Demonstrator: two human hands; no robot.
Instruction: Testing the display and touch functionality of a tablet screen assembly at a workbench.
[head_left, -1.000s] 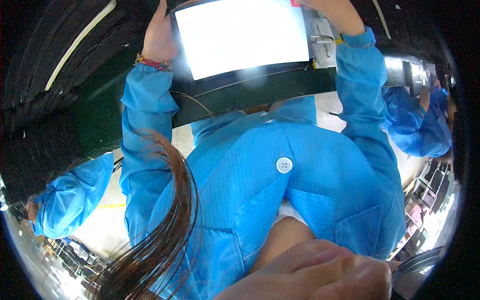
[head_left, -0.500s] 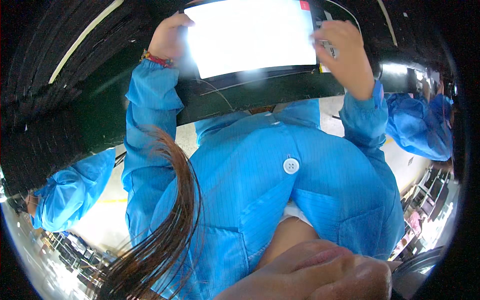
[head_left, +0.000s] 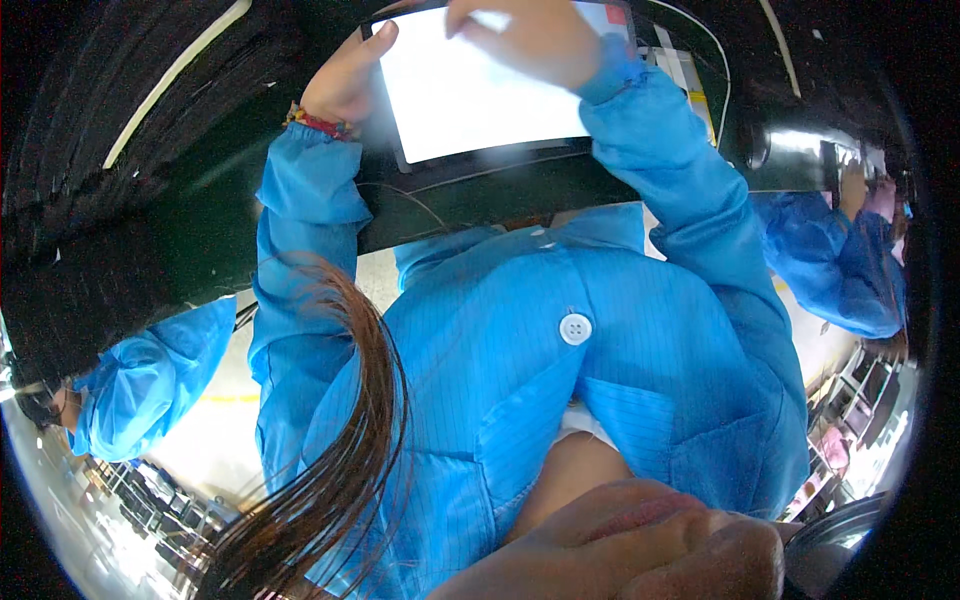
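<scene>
A bright white screen-like panel [head_left: 480, 110] with a dark frame and a red patch at its upper right corner is in front of me. My left hand [head_left: 345, 80] grips its left edge. The thumb lies along the front at that edge, and the other fingers are hidden. Above the panel's upper middle, my right hand [head_left: 535, 40] reaches in from the right with bent fingers. Motion smears those fingertips. Whether they touch the surface or pinch anything does not show.
The dark green table edge [head_left: 500, 190] runs below the panel. Right of the panel lie light and yellow-edged items [head_left: 690, 85] and a pale cable [head_left: 722, 60]. Blue-sleeved people sit at the left [head_left: 160, 385] and right [head_left: 835, 260].
My right hand has swept left from the panel's right edge to over its upper middle. My left hand stays at the left edge, its thumb slightly more raised.
</scene>
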